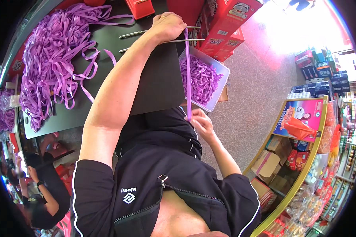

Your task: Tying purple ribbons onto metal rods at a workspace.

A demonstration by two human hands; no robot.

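In a closed pinch, our right hand [202, 121] is holding a purple ribbon [188, 73], which is running taut to two metal rods [195, 40]; our left hand [168, 27] is curling there, but we cannot tell its hold. Beyond, a bin [221, 89] of purple strips [201, 79] is standing beside the black table [158, 81] bearing a purple tangle [53, 51].

Single fisheye view, worn on my head. Faces steeply down past my jacket [158, 158] onto right fingers [196, 114] and table [158, 85], close in; shelves [346, 166] farther, bending at right rim.
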